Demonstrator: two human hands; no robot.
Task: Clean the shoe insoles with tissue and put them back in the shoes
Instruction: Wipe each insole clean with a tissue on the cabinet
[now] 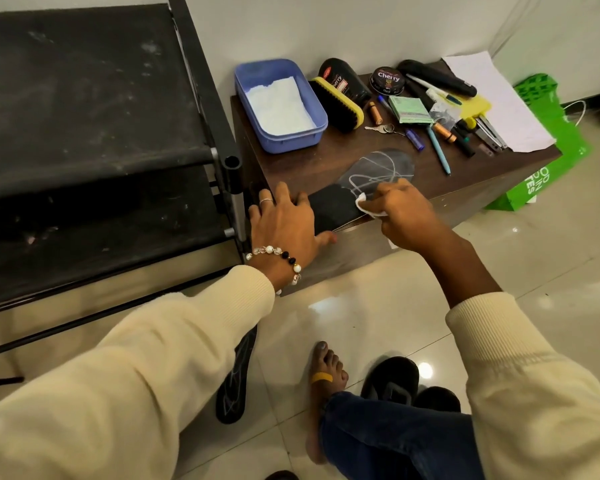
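**Wiping the first insole on the low table**

A black insole (364, 181) lies flat along the front edge of the brown table (326, 157), giving a firm surface to wipe against. The left hand (286, 225) lies flat, fingers spread wide, on its heel end, apparently to stop it sliding. The right hand (400, 211) pinches a crumpled tissue (473, 206) against its middle. A second insole (234, 379) waits on the floor, near the black shoes (392, 379).

At frame centre, the left hand (286, 225) lies flat, fingers spread and pointing up-frame, palm down; just right of it the right hand (404, 211) is curled, knuckles up, fingertips pinched together
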